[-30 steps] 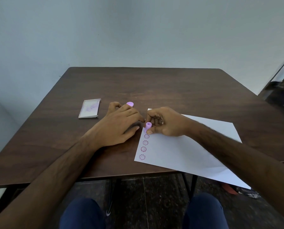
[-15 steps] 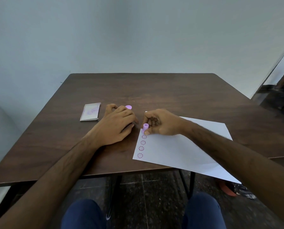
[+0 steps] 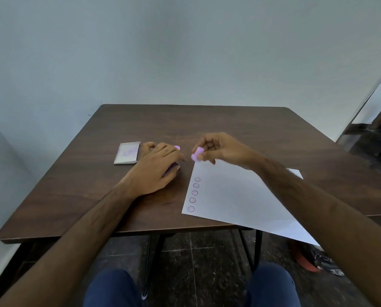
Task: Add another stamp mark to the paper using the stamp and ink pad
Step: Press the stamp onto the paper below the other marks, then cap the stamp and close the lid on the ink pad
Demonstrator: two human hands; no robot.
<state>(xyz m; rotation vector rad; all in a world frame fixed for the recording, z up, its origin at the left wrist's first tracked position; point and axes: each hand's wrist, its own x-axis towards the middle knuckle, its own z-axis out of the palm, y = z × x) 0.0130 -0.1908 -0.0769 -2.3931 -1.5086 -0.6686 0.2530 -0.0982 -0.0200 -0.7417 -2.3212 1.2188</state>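
Observation:
My right hand (image 3: 216, 149) pinches a small pink stamp (image 3: 196, 156) and holds it in the air just above the far left corner of the white paper (image 3: 240, 200). A column of several purple round stamp marks (image 3: 194, 193) runs along the paper's left edge; the top one is faint. My left hand (image 3: 156, 168) lies palm down over a purple ink pad (image 3: 171, 170), of which only an edge shows under the fingers. The two hands are a short gap apart.
A white rectangular lid or card with purple stains (image 3: 128, 153) lies left of my left hand. A small pink piece (image 3: 177, 148) peeks out behind my left fingers. The paper overhangs the near edge of the brown table (image 3: 229, 125). My knees are below.
My right hand has lifted the stamp off the paper and moved it up and away. A new faint mark tops the column. My left hand has stayed put.

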